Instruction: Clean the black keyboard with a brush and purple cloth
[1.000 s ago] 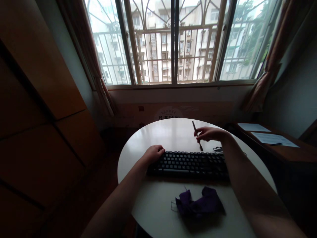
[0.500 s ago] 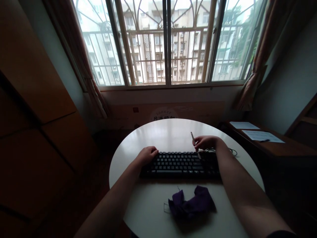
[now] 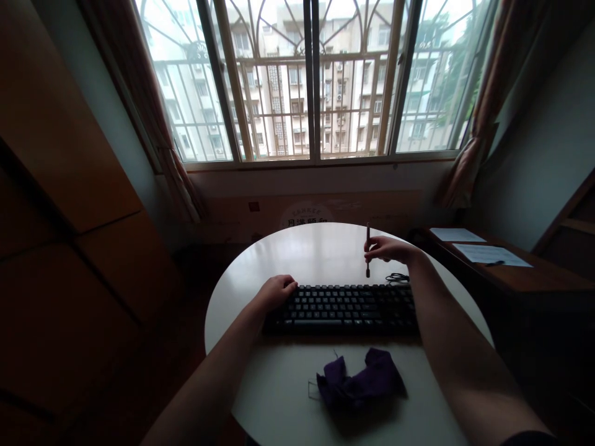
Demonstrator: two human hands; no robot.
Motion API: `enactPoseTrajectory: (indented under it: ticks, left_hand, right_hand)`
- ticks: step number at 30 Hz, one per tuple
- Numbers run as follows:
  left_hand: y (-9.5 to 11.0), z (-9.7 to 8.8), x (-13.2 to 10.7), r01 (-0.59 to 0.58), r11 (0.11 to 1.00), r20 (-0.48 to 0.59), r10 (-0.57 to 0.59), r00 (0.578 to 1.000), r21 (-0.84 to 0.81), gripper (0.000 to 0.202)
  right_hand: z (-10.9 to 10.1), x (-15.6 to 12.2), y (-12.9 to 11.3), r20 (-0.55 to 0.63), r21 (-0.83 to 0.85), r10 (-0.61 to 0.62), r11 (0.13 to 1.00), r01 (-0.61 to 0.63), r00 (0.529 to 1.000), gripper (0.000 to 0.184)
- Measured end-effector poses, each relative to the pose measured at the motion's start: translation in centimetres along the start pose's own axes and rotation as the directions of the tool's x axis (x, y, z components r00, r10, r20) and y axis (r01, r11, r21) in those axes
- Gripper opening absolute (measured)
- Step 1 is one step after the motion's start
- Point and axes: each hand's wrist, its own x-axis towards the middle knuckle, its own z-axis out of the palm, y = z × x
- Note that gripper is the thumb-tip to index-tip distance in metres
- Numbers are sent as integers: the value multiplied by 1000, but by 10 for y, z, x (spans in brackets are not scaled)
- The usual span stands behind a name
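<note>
A black keyboard (image 3: 332,306) lies across the round white table. My left hand (image 3: 277,290) is closed over its back left corner, the fingertips at the edge. Above the table behind the keyboard's right half, my right hand (image 3: 385,249) pinches a slim brush (image 3: 368,251). The brush stands almost upright, its small dark head pointing down and clear of the keys. My right forearm hides the keyboard's right end.
A crumpled purple cloth (image 3: 365,381) with a thin wire piece (image 3: 312,389) beside it lies in front of the keyboard. Behind the keyboard's right side is a coiled black cable (image 3: 398,277). Papers (image 3: 493,254) and a dark pen (image 3: 495,263) rest on a brown side table.
My right hand has lifted the brush off the keys, up and back, and turned it from slanted to nearly upright. My left hand has stayed on the keyboard's corner.
</note>
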Motion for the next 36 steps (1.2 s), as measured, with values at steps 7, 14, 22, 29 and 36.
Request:
enactPoseTrajectory:
  ticks: [7, 14, 22, 29, 36]
  left_hand:
    - [-8, 0, 3, 5, 996, -43, -9, 999, -93, 33]
    - [-21, -6, 8, 67, 960, -200, -124, 972, -272, 36]
    - [-25, -7, 6, 116, 959, -279, -189, 941, -258, 36]
    - [-27, -7, 6, 123, 958, -364, -216, 906, -260, 41]
    - [-25, -8, 5, 126, 933, -362, -252, 898, -337, 42]
  right_hand:
    - [-1, -23, -42, 70, -82, -66, 994, 72, 995, 42]
    - [3, -41, -72, 117, -222, -48, 972, 73, 992, 47]
    - [2, -61, -89, 54, -329, -38, 943, 54, 998, 54]
    - [8, -72, -104, 119, -248, -69, 964, 97, 991, 49]
    - [9, -78, -110, 28, -302, -41, 952, 48, 999, 54]
